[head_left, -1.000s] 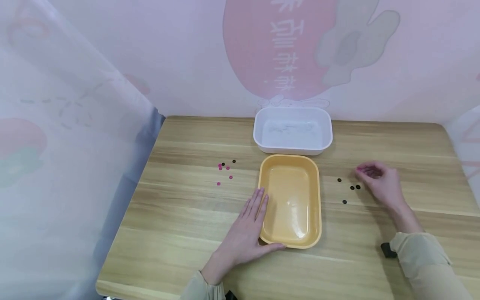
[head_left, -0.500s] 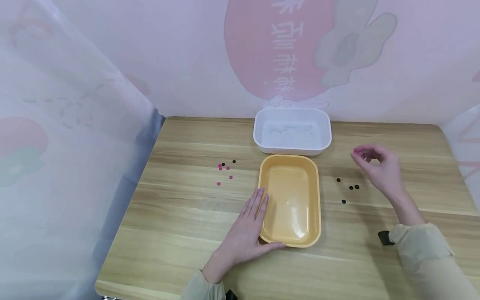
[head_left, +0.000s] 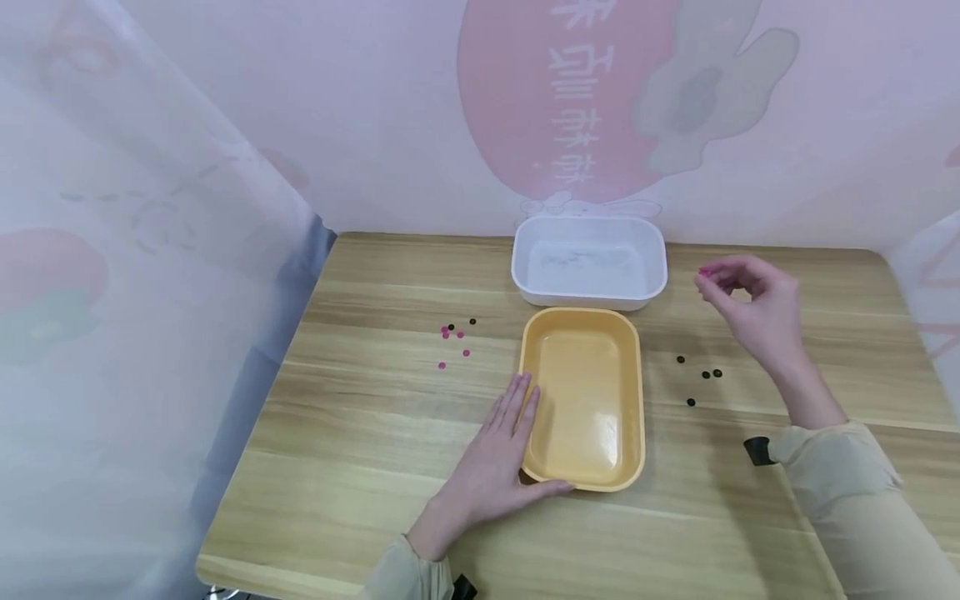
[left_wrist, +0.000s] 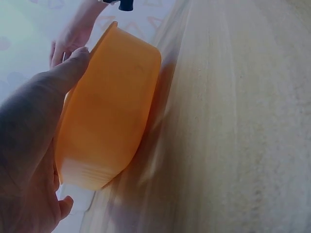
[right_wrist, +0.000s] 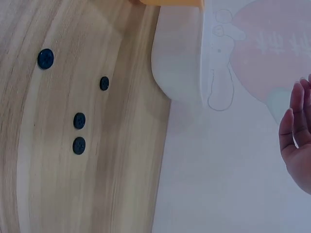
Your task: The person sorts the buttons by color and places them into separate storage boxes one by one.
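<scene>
My right hand pinches a small pink button between thumb and fingertips, raised over the table's right side. Below it several black buttons lie on the wood. My left hand rests on a yellow tray, straight fingers at its left rim and thumb along the near rim. The left wrist view has the tray's outer wall beside the thumb. Behind the yellow tray stands a white tray. In the right wrist view only part of the hand shows at the right edge, and the pink button is hidden.
On the table's left side lies a loose group of pink buttons and black buttons. A printed curtain hangs along the table's back edge and left side. The wooden table has rounded corners.
My right hand has lifted the pink button off the table and moved it up toward the back, near the white tray's right side. The left hand stays on the yellow tray.
</scene>
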`<state>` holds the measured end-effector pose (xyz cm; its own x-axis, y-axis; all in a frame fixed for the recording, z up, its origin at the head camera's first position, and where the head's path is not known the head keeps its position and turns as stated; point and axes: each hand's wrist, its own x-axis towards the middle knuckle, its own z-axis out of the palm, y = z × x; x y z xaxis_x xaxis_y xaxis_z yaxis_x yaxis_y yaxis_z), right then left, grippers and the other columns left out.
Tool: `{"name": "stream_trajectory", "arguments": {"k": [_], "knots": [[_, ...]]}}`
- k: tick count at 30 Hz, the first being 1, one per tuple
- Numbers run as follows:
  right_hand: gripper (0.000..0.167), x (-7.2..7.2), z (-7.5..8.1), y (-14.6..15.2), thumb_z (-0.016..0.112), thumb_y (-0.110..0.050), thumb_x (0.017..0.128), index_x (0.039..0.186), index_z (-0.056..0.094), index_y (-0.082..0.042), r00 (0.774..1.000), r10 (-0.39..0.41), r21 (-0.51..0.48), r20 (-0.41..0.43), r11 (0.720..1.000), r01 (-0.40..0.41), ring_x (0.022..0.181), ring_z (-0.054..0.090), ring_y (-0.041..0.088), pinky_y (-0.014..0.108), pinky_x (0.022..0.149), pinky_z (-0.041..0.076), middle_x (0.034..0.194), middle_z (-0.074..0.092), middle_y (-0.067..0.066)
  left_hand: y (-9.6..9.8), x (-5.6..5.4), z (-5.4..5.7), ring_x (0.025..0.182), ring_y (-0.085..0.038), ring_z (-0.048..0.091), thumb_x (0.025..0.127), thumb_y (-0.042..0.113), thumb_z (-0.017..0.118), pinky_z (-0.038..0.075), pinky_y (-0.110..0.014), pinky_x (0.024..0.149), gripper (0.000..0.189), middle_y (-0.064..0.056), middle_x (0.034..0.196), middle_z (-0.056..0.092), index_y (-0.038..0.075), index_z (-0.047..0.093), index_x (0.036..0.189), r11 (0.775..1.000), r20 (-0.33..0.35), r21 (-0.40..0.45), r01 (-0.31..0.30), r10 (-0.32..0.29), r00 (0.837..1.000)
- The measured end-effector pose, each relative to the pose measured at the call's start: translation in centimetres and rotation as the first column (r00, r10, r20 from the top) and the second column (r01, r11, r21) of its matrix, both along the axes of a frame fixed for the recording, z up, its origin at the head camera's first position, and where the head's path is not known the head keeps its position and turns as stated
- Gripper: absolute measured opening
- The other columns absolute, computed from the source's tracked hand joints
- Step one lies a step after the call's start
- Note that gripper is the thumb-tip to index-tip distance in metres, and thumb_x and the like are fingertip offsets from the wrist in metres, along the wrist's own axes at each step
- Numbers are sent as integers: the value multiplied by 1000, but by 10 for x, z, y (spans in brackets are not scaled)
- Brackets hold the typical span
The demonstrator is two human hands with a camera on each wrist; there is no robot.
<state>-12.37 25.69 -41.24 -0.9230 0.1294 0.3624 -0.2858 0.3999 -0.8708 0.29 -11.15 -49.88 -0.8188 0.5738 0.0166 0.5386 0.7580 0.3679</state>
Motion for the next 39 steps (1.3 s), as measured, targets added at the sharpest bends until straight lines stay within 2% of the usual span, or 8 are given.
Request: {"name": "stream_trajectory", "arguments": {"k": [8, 12, 18, 20, 25, 27, 33, 39], "knots": [[19, -12, -12, -8, 78, 2, 98, 113, 75, 13, 997, 27, 48, 72, 998, -30, 73, 61, -8, 4, 72, 50, 83, 68, -32, 2, -1, 1, 175, -28, -7, 91, 78, 72, 16, -47, 142, 133, -18, 187, -5, 1, 6, 176, 1000, 9, -20, 3, -3, 1000], [17, -22, -23, -10, 78, 2, 98, 113, 76, 11, 996, 35, 63, 88, 997, -41, 71, 59, -10, 5, 70, 49, 81, 66, -32, 3, 0, 3, 175, -27, -7, 91, 78, 72, 15, -46, 142, 133, -17, 187, -7, 1, 5, 176, 1000, 23, -22, -4, 4, 1000], [20, -33, -39, -16, 76, -5, 101, 116, 76, 8, 986, 19, 109, 166, 993, -38, 71, 58, -9, 5, 68, 48, 80, 63, -29, 3, -1, 5, 175, -28, -7, 92, 78, 71, 14, -47, 142, 133, -16, 187, -9, 2, 3, 176, 1000, 33, -17, 4, -4, 999], [20, -36, -43, -20, 76, -4, 101, 116, 76, 8, 984, 13, 124, 178, 992, -35, 71, 57, -8, 5, 67, 48, 81, 66, -20, 2, -1, 6, 175, -29, -7, 92, 78, 72, 14, -47, 142, 133, -16, 187, -9, 3, 3, 176, 1000, 31, -18, 8, -7, 1000], [17, -41, -53, -32, 74, -3, 101, 113, 76, 9, 987, 8, 197, 159, 980, -40, 72, 54, -7, 5, 65, 45, 87, 73, 18, 0, 0, 5, 175, -31, -3, 91, 79, 72, 18, -49, 142, 132, -18, 187, -7, 2, 6, 176, 1000, 0, -24, 11, -11, 1000], [16, -42, -56, -37, 73, -3, 101, 112, 76, 9, 988, -15, 225, 156, 974, -20, 70, 53, -5, 5, 63, 43, 87, 71, 24, -1, 0, 4, 175, -32, -2, 91, 79, 72, 19, -49, 142, 132, -18, 187, -6, 2, 7, 176, 1000, -7, -22, 10, -10, 1000], [15, -44, -68, -47, 73, -4, 101, 108, 77, 8, 976, -120, 244, 181, 967, 74, 62, 48, 2, 11, 58, 38, 70, 62, 10, -2, 0, 4, 175, -30, -3, 90, 79, 73, 20, -51, 141, 133, -18, 187, -4, 3, 6, 176, 1000, -12, -18, 13, -13, 1000], [17, -46, -75, -50, 74, -5, 100, 109, 79, 7, 966, -149, 204, 212, 973, 106, 56, 44, 0, 16, 55, 36, 60, 52, -9, -3, 1, 4, 175, -29, -4, 90, 78, 74, 19, -50, 141, 133, -17, 187, -5, 2, 7, 176, 1000, -6, -22, 13, -13, 1000]]}}
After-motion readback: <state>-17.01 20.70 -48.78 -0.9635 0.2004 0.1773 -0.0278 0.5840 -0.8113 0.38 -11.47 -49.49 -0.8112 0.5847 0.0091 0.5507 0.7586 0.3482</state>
